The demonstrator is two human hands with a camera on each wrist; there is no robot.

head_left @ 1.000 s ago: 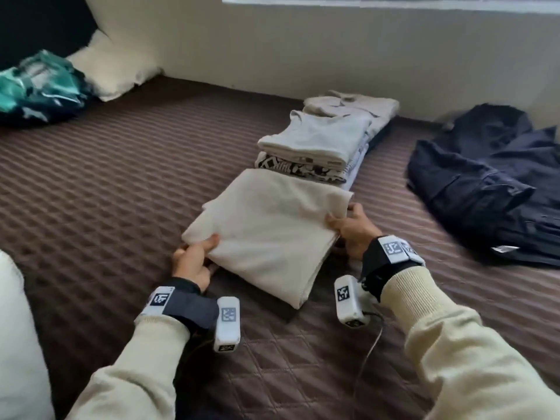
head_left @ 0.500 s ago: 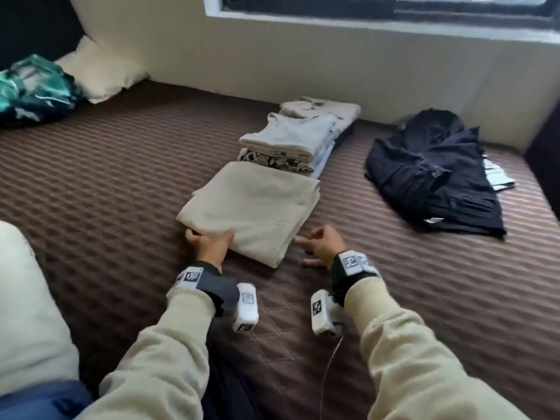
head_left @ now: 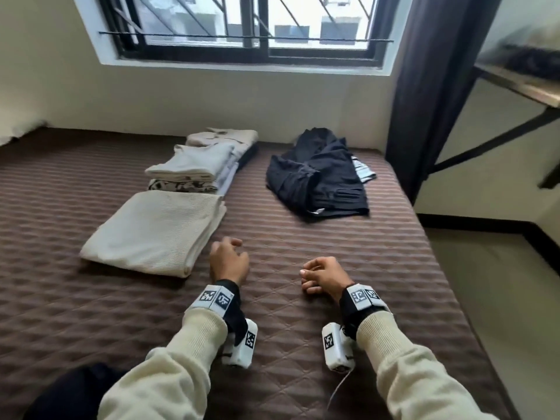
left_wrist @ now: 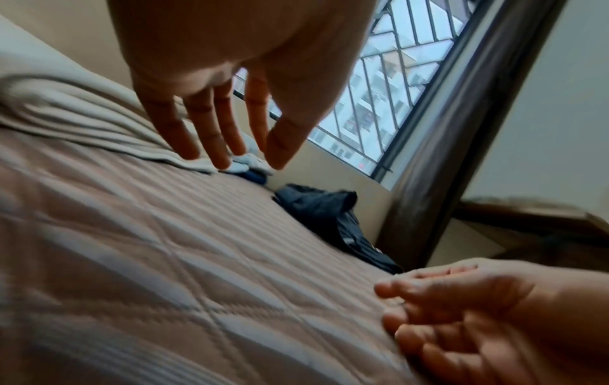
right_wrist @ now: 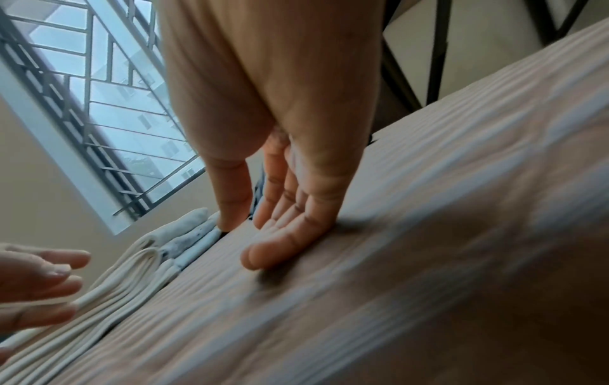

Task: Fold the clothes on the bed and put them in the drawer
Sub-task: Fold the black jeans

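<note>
Right now both hands are off the clothes. The left hand (head_left: 228, 262) hangs over the brown quilted bed (head_left: 303, 328) just beside the near right corner of the folded cream sweater (head_left: 154, 231), its fingers loose and holding nothing; from the left wrist view the fingertips (left_wrist: 221, 153) point down toward the cover close to the sweater's edge, though I cannot tell whether they touch it. The right hand (head_left: 322, 278) lies further to the right, well apart from the sweater, fingers relaxed and empty; the right wrist view shows the little-finger side (right_wrist: 283, 247) resting on the cover.

The cream sweater lies flat, folded into a neat rectangle, ahead and to the left of the left hand. Just behind it stands a stack of folded clothes (head_left: 194, 168): a pale grey piece on top of a black-and-white patterned one, with a beige folded garment (head_left: 224, 137) further back by the wall. Ahead of the right hand, well apart from it, a dark navy garment (head_left: 318, 177) lies in a loose, unfolded heap with a striped piece (head_left: 365, 172) poking out at its right side. A barred window (head_left: 242, 25) sits above the far wall.
</note>
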